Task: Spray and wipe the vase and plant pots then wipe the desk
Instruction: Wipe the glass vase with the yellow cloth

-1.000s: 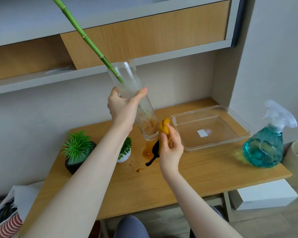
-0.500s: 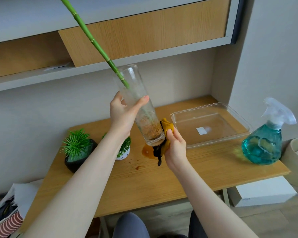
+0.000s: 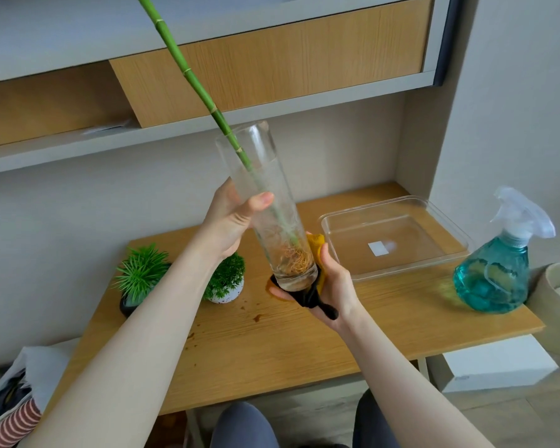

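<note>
Above the middle of the wooden table (image 3: 385,321), the tall glass vase (image 3: 265,205) is up in the air, tilted with its mouth leaning away to the left. The left hand (image 3: 230,224) grasps it around the middle, thumb pressed across the near side of the glass. A green bamboo stalk (image 3: 188,72) pokes out of the mouth and runs up past the shelf (image 3: 272,108), its orange roots bunched at the bottom of the vase. The right hand (image 3: 330,286) cups the vase's base, fingers curled round a yellow and black cloth (image 3: 314,292) held against the glass. On the table, a brown spill (image 3: 257,317) lies just below the hands. Two plant pots sit at the left: a dark pot (image 3: 128,307) and a white speckled pot (image 3: 225,294) beside it. A clear tray (image 3: 446,258) rests at the right rear, and the teal spray bottle (image 3: 495,273) stands near the right edge.
</note>
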